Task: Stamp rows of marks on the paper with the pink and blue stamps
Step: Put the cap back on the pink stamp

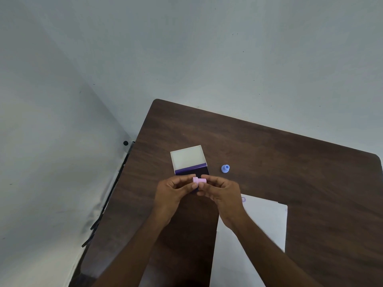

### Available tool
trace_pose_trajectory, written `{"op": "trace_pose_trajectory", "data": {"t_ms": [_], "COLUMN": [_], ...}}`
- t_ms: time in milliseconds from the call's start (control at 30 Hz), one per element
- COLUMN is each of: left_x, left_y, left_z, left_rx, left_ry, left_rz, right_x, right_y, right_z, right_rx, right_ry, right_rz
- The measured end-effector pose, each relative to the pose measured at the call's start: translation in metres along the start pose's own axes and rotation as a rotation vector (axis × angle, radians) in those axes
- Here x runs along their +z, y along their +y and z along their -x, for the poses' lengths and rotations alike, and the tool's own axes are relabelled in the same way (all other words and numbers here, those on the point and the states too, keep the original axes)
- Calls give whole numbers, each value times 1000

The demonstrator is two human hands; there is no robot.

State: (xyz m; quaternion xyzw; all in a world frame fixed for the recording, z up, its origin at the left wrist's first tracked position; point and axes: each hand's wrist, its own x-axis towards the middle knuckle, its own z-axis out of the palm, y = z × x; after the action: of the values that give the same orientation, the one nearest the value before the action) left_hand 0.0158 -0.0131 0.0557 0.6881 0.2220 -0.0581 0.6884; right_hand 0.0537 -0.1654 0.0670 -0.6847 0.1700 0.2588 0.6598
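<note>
The small pink stamp point(199, 180) lies sideways between the fingertips of both hands, held just above the near edge of the open ink pad box point(187, 157). My left hand point(174, 193) pinches its wider end and my right hand point(220, 192) pinches the narrower end. The blue stamp point(225, 168) stands alone on the table, to the right of the box. The white paper point(263, 222) lies at the near right, partly under my right forearm, with one faint purple mark point(243, 199) near its top left corner.
The dark wooden table point(269, 152) has its left edge and far corner in view, with a pale wall behind. A black cable or strip point(107, 195) runs down the gap beside the table's left edge.
</note>
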Motion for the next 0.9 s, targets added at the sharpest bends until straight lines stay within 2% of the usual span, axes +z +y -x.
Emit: {"op": "trace_pose_trajectory", "data": {"t_ms": [267,400,667,900], "left_x": [2,3,5,6], "left_y": [7,5,1,-1], "left_z": [-3,-4,-4,-5], "left_rx": [99,75,32,48], "left_ry": [-26,-13,0,-38], "left_rz": [-28,-36,-89,-149], "right_x": [-5,-6,-9,-13], "right_y": [-3,-3,-1,5], "right_z": [1,3,1,1], "right_rx": [79,99,105,185], "right_ry": [-94,-113,-120,-124], "right_rz": [-232,-333,-345,-408]}}
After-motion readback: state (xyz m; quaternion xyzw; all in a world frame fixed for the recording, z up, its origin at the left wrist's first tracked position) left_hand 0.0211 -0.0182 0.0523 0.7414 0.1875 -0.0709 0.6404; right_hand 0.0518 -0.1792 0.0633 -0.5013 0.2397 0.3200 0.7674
